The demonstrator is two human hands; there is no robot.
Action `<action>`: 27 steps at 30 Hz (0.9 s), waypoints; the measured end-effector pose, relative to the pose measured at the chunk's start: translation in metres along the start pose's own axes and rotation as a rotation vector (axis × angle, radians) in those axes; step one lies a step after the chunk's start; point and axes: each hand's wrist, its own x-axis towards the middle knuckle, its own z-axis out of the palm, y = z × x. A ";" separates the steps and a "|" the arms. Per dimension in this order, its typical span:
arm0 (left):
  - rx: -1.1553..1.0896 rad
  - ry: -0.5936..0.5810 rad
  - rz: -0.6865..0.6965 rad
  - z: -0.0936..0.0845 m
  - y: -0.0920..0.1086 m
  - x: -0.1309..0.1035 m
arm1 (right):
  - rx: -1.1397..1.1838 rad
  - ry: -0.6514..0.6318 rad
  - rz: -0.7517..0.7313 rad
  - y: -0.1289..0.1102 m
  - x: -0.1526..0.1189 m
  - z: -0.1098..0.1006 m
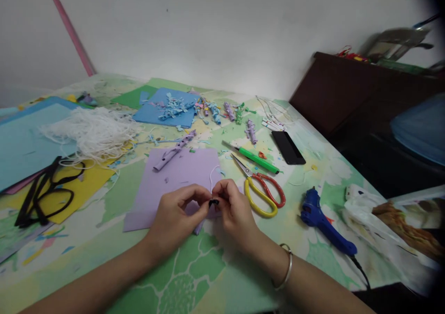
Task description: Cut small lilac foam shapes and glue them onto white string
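My left hand [181,212] and my right hand [236,212] meet at the front of a purple sheet [201,165]. Between their fingertips is a small black strip [213,202], bent or curled, pinched from both sides. A thin white string [211,177] rises from the fingertips and curves over the sheet. Under the left hand, a small purple rolled end [199,228] pokes out; most of it is hidden. Just right of the right hand lie scissors [262,193] with one yellow and one red handle. A purple rolled tube [174,151] with dark spots rests across the sheet's far edge.
A green craft knife [257,160], black phone [288,147] and blue glue gun [323,221] with its cord lie to the right. Leftward are tangled white string [93,131] and black strips [45,193]. Decorated paper rolls [229,111] and a blue sheet [149,112] lie farther back.
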 end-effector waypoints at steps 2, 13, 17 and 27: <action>-0.026 0.030 -0.007 -0.005 0.000 0.001 | -0.071 0.008 -0.043 -0.005 0.004 -0.008; -0.243 0.148 -0.250 -0.020 -0.011 0.013 | -0.673 0.104 0.259 0.009 0.023 -0.098; -0.279 0.170 -0.326 -0.023 -0.015 0.013 | -0.802 0.050 0.356 0.014 0.024 -0.100; -0.650 0.260 -0.351 -0.031 -0.003 0.020 | -0.777 -0.072 0.490 0.011 0.025 -0.109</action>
